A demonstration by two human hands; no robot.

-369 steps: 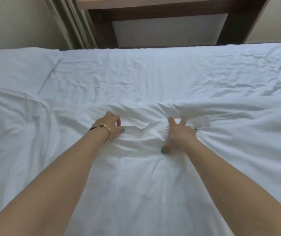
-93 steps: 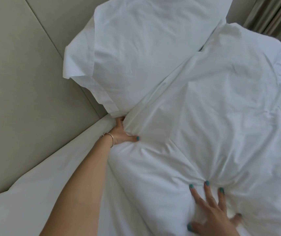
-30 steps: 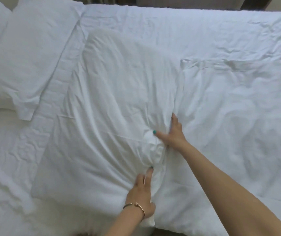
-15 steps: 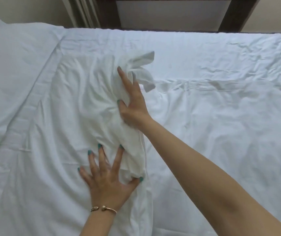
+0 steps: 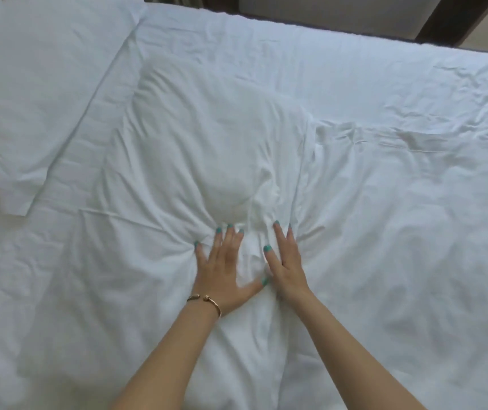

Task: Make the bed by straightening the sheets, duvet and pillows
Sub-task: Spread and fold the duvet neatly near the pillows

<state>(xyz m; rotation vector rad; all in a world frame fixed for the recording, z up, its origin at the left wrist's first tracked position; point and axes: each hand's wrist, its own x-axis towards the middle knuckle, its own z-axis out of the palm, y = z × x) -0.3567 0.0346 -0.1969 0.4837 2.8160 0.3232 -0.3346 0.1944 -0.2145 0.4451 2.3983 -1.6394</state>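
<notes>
While both hands press flat on the bedding, the near pillow (image 5: 207, 137) lies mid-bed, its lower right corner bunched right at the fingertips. Left hand (image 5: 223, 269): palm down, fingers (image 5: 230, 235) straight and slightly spread, thumb out to the right, tips pushing into the pillow's lower edge, where creases fan outward. Gold bracelet (image 5: 207, 301) on the left wrist. Right hand (image 5: 287, 261): just beside the left, palm down, fingers straight and close together, tips touching the folded pillowcase flap at the pillow's corner. Neither hand curls round or pinches any cloth; both press only. Small ridge of white fabric is raised between the two hands. Pillow body extends away from the fingers, up and left, lying flat and wrinkled. Second pillow (image 5: 29, 84) at far left, well apart from the hands, lying flat, its open case end toward the camera. Duvet (image 5: 399, 232) covers the right half of the bed, its top hem running rightward from beside the near pillow's right edge, rumpled. Bare sheet (image 5: 296, 54) visible beyond the pillows at the far side. Dark wooden furniture (image 5: 443, 22) behind the far edge of the bed.
</notes>
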